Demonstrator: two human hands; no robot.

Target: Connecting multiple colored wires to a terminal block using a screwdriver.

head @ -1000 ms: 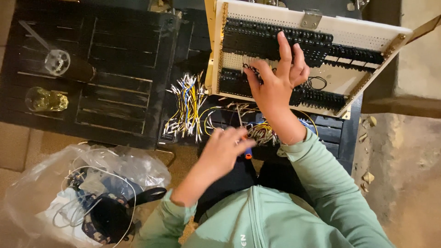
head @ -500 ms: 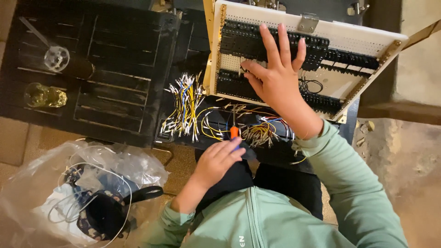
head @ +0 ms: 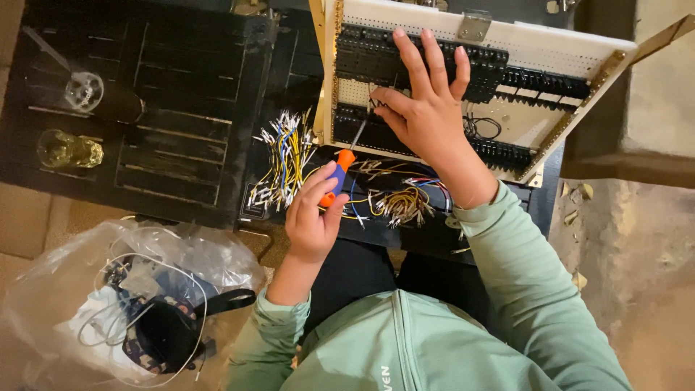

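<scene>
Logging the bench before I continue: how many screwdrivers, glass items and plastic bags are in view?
Screwdriver, in the left hand: 1
Glass items on the dark slatted table: 2, a tumbler and a yellowish jar
Clear plastic bag: 1
Total: 4

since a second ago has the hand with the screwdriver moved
Yes. The left hand has shifted up toward the white panel, and the orange and blue screwdriver it holds now points its tip at the black terminal strips.

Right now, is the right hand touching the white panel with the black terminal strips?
Touching. The head view shows the right hand lying flat on the white panel, fingers spread over the black terminal strips, with no gap visible beneath them.
</scene>
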